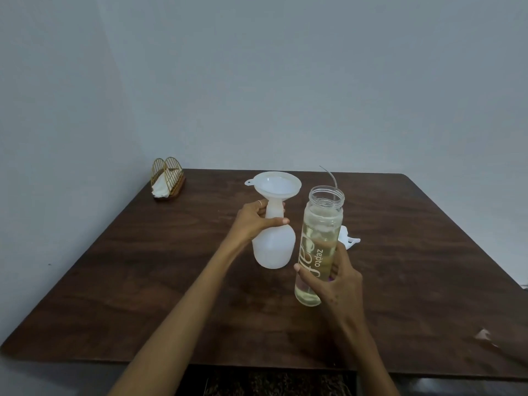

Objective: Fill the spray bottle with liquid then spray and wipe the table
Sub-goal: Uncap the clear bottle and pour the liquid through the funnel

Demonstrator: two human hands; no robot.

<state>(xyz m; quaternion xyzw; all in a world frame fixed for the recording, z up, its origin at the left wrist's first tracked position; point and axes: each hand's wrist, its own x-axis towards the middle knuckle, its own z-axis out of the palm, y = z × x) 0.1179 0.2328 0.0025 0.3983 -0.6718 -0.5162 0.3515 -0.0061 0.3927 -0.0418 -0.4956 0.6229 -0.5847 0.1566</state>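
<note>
At table centre I see left hand (255,221) curled round neck of white spray bottle (273,247), thumb across front. White funnel (277,185) sits in bottle mouth. Right hand (335,277) grips clear open bottle (318,244) of pale yellow liquid, upright, just right of spray bottle. White sprayer head (349,238) lies behind it on dark wooden table (143,267). Gold napkin holder (168,178) at far left corner.

Left hand (253,221) grips spray bottle (273,247) neck, funnel (277,185) in its mouth; right hand (335,278) holds open clear bottle (318,244) just right of it on counter (143,275).
</note>
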